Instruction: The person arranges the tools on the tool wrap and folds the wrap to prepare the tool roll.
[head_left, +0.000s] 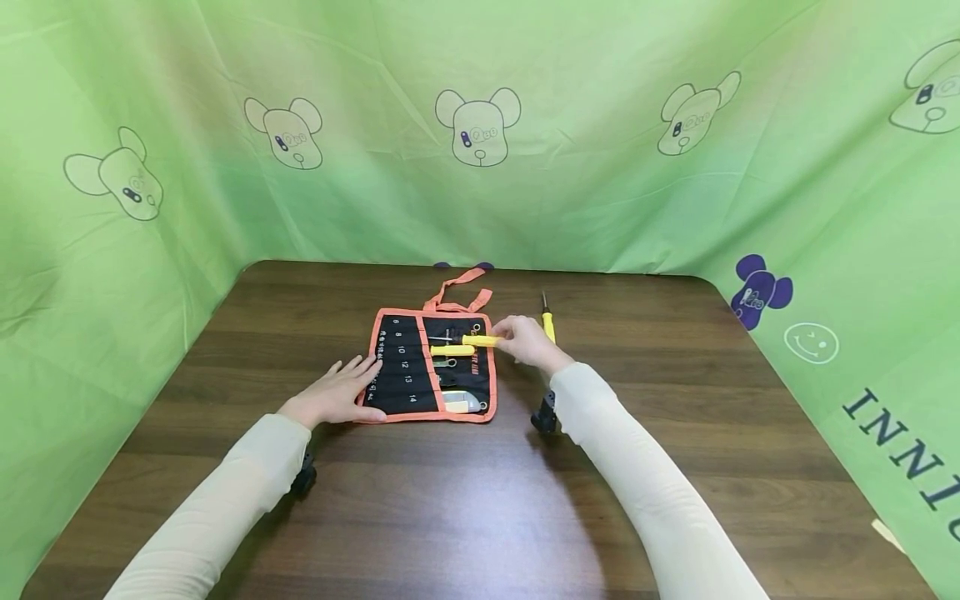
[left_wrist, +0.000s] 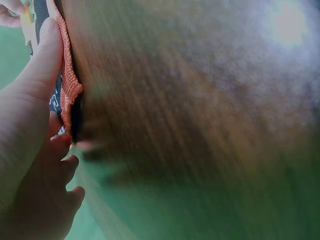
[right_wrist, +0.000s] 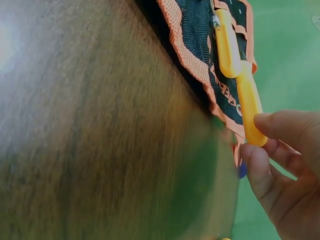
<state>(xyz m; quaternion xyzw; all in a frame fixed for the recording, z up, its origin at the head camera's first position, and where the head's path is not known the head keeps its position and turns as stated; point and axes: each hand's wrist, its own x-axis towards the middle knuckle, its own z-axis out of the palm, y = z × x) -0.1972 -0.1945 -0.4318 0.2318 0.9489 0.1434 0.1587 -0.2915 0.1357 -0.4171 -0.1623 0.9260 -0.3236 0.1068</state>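
A black tool pouch (head_left: 405, 379) with orange trim lies unrolled on the table. My left hand (head_left: 337, 392) rests on its left edge with the fingers spread; the left wrist view shows the thumb (left_wrist: 42, 62) along the orange border. At the pouch's right side, my right hand (head_left: 528, 340) pinches the end of a yellow-handled screwdriver (head_left: 478, 341), its thin shaft pointing left over the pouch's slots. Whether the tip is inside a slot I cannot tell. Just beside it, a second yellow handle (right_wrist: 228, 45) sits in the pouch. A utility knife (head_left: 462, 403) occupies a lower slot.
Another yellow-handled screwdriver (head_left: 548, 323) lies on the brown wooden table (head_left: 420, 517), beyond my right hand. Orange tie straps (head_left: 456, 293) extend from the pouch's far edge. Green printed cloth (head_left: 390, 200) hangs behind and at both sides.
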